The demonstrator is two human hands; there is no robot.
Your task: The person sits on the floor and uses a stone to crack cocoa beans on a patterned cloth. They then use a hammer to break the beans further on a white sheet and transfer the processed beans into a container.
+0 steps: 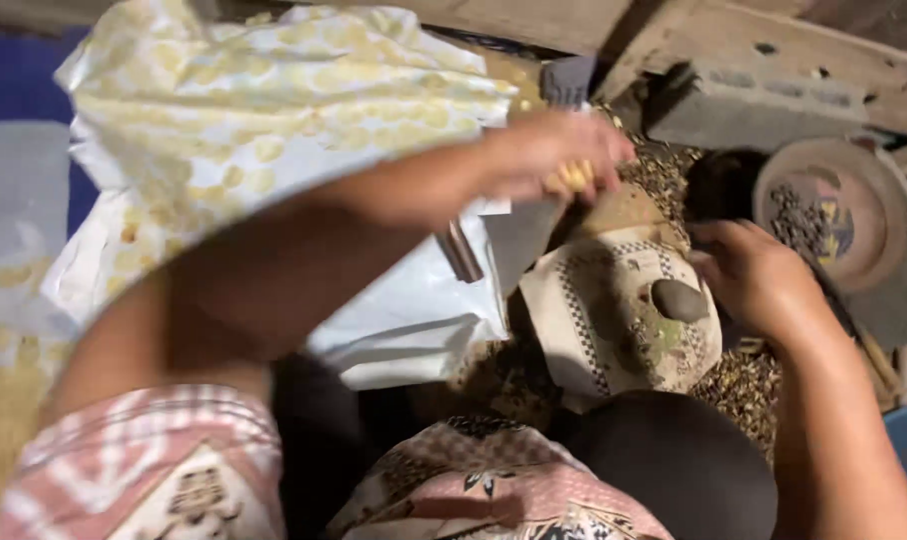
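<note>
A: Obs. 1, left hand (544, 155). It reaches across the frame from the left, above the white sheet (414, 300). The fingers curl shut around small yellow pieces (574, 177), which show between the fingertips. The hand hangs just over the upper edge of the block (594, 320).

B: What kind of block?

A: A pale, rounded one with a checkered band running down its face. The top is smeared with brown and green. A dark, smooth stone (680, 300) lies on that top, right of centre.

B: Right hand?

A: Right hand (754, 275) sits at the block's right edge, just beside the stone, not on it. Palm turned away; fingers bent toward the block. I cannot tell whether that grip is closed on anything.

B: Surroundings?

A: Husks and shell bits (744, 385) litter the ground around the block. Upper right, a round clay dish (854, 215) holds dark bits. Upper left, a patterned bag (244, 110) full of pale yellow pieces rests on the white sheet. A grey brick (744, 110) lies behind the block. A dark round shape (674, 460) shows at the bottom, close to the camera; I cannot identify it.
</note>
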